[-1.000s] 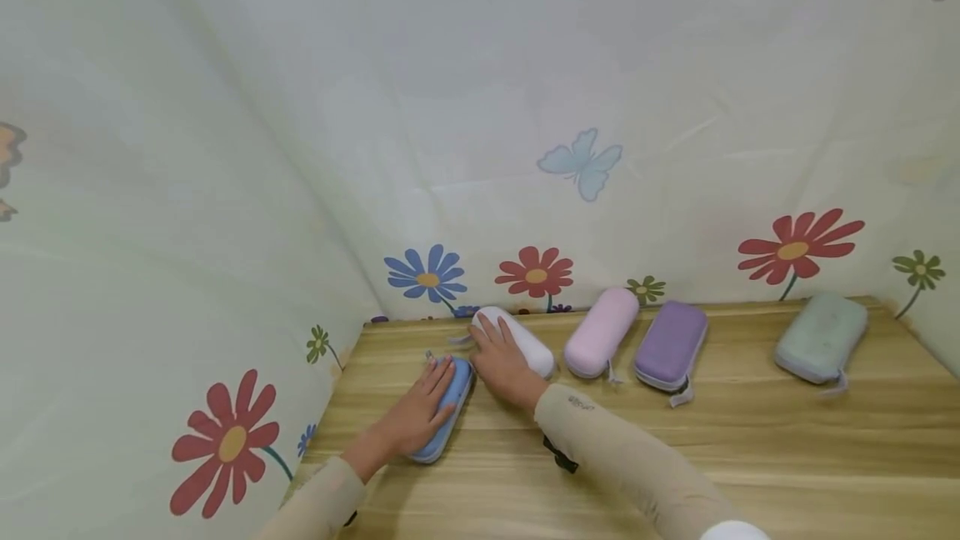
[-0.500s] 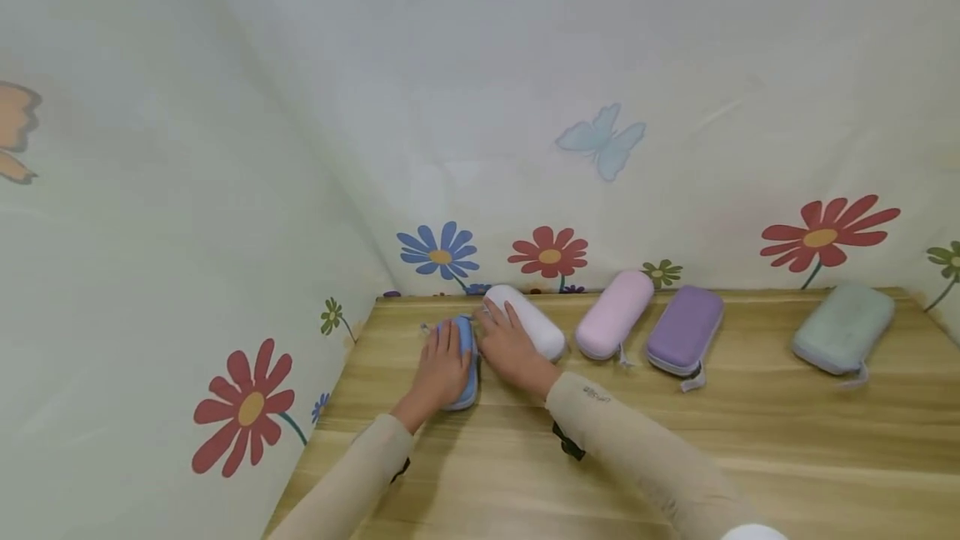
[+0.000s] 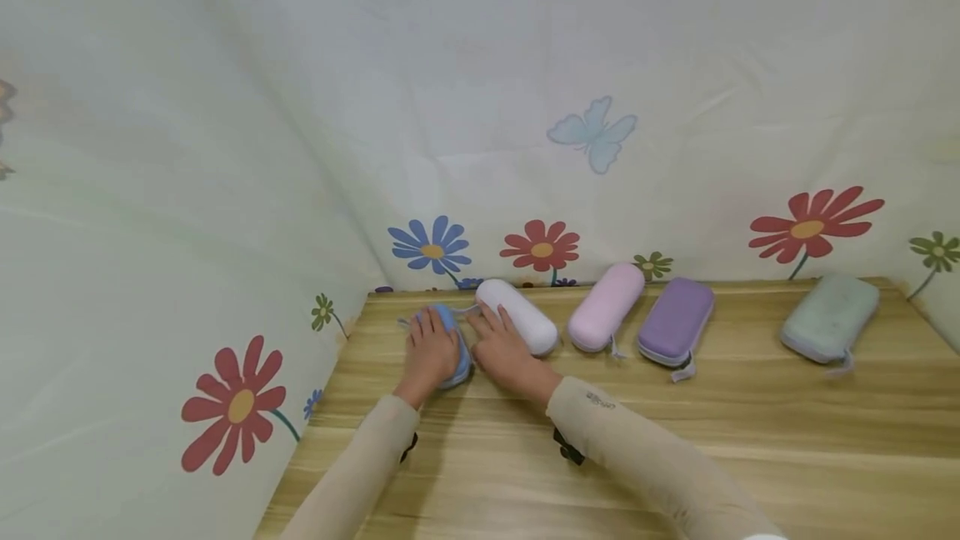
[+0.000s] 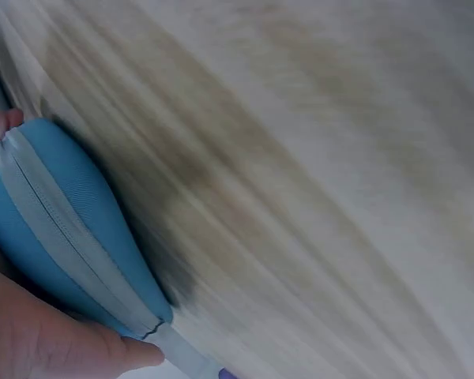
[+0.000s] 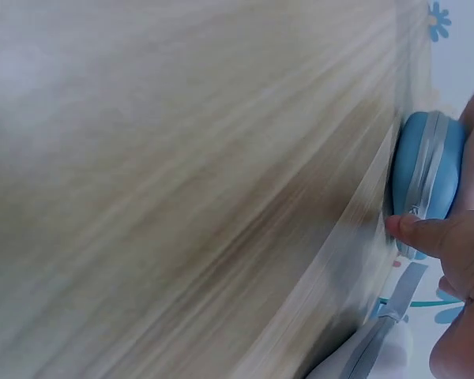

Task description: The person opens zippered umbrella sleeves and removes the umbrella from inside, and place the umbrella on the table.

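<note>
Blue case: farther back on the tabletop than a second ago, and swung round; its far end now leans left, roughly following the white case just to its right.
White case: no clear shift against the pink case.
Left hand: lies over the blue case, thumb and fingers at opposite edges, gripping it.
Right hand: fingers fairly straight, resting at the white case's left side; thumb reaches to the blue case.
Row, judged: blue now extends the left end of the line of white, pink, purple case and green case; not yet released.
Blue lid: largely covered by the left hand.
Right fingertips: hidden in the right wrist view; contact with the strap cannot be told.
Left wrist view: hand cut off at the edge; purple patch too small to identify.
</note>
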`<act>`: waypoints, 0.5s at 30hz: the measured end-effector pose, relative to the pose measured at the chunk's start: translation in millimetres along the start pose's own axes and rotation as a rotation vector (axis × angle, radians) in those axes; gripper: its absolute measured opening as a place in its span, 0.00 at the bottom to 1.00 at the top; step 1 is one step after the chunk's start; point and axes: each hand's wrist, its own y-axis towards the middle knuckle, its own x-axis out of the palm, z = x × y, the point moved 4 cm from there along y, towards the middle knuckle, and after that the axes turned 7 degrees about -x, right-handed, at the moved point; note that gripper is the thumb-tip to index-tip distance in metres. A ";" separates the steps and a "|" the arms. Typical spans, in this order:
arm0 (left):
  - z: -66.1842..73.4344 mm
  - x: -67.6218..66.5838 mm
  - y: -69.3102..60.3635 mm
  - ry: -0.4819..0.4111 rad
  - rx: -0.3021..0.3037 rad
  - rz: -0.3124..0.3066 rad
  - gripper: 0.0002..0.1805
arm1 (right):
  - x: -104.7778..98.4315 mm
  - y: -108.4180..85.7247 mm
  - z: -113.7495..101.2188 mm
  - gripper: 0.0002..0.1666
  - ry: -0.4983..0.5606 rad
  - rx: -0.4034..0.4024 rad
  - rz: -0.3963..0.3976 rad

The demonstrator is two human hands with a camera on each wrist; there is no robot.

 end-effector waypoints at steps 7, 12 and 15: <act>4.4 -2.2 9.1 -0.002 -0.044 -0.030 0.37 | -7.0 -5.0 0.1 0.09 -0.008 0.009 0.026; 5.5 -6.9 17.5 0.033 -0.082 -0.042 0.38 | -8.6 -5.8 -0.9 0.09 -0.006 0.021 0.021; 4.5 -9.3 22.9 0.059 -0.126 -0.084 0.39 | -7.7 -6.4 -1.7 0.09 -0.009 0.030 0.017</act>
